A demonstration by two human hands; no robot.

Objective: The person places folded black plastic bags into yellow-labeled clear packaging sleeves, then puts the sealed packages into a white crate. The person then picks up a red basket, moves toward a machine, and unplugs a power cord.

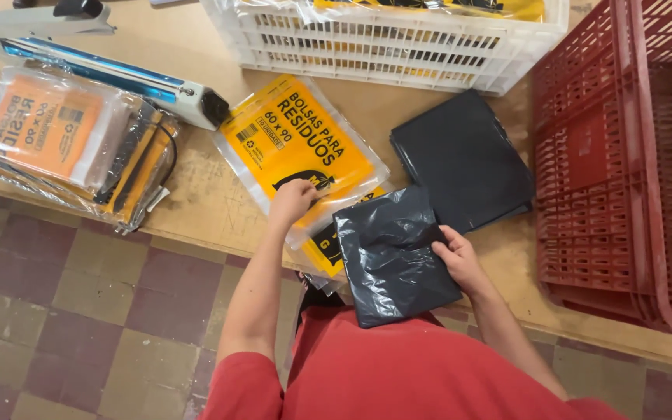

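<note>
Black bag bundle point(389, 257) over table edge point(196, 225), right hand point(460, 260).

Right hand point(460, 260) grips folded black bag point(390, 257); left hand point(293, 201) on yellow packet point(297, 140).

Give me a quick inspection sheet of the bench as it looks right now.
Surface: wooden table, scuffed and marked, its edge facing the person.
Job's things: folded black bag at the table edge; yellow-printed clear packet beside it; stack of black bags behind.
Clutter: pile of orange and yellow packets at far left; heat sealer behind it.
Hands: left hand rests on the yellow-printed packet; right hand grips the folded bag's edge.
Cables: dark cable looping by the packet pile.
Surroundings: white crate with packets, red crate, checked tile floor.
</note>
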